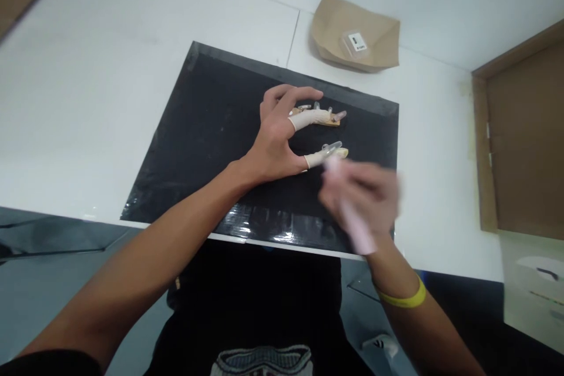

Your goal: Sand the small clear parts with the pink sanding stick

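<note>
My left hand (279,135) reaches over the black mat, its thumb and fingers spread apart. White covers sleeve its index finger (311,118) and thumb (314,159). A clear elongated piece (332,147) lies at the thumb's tip; the exact contact is unclear. Beside the index finger is a tan strip (335,123) with several small clear pieces, partly hidden by that finger. My right hand (368,194), blurred by motion, is closed around a pale pink tube-like object (358,229), whose upper end is near the left thumb's tip.
The black mat (211,123) covers part of the white table (88,100). Behind it stands a brown paper tray (326,23) holding a small clear box with a white label (356,42). A brown cardboard box (526,141) is at the right.
</note>
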Tool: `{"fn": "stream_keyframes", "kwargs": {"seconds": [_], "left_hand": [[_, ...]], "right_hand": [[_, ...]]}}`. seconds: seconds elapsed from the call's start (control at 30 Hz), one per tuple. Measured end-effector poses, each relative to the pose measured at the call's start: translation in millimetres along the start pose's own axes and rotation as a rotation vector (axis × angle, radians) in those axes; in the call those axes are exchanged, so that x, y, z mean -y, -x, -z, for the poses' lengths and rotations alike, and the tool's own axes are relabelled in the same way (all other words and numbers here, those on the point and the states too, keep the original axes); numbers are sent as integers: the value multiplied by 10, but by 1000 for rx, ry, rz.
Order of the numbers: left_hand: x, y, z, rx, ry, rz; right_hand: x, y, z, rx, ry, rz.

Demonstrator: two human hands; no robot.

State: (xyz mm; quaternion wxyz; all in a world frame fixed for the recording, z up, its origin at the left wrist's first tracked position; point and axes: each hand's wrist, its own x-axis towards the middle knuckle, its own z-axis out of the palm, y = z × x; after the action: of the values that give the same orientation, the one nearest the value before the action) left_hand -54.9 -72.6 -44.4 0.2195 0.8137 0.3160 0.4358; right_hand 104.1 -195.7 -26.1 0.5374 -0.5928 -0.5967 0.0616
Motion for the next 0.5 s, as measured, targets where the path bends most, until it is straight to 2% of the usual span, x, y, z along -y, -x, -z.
{"fn": "stream_keyframes", "kwargs": {"seconds": [0.07, 0.2, 0.23, 0.37, 0.43, 0.5], "left_hand": [[-4, -4, 7, 2, -16, -6], [-3, -3, 2, -15, -41, -41], [-2, -2, 0, -25, -43, -47], [1, -3, 6, -37, -47, -65], [2, -4, 10, -37, -44, -68], [4, -1, 8, -33, -33, -51]], "right_hand": [[-5, 19, -8, -70, 22, -8], [23, 19, -11, 59, 9, -29], [29, 13, -13, 48, 3, -20], [45, 13, -52, -141, 59, 33], [60, 38, -83, -105, 85, 40], [83, 64, -109, -7, 87, 25]]}}
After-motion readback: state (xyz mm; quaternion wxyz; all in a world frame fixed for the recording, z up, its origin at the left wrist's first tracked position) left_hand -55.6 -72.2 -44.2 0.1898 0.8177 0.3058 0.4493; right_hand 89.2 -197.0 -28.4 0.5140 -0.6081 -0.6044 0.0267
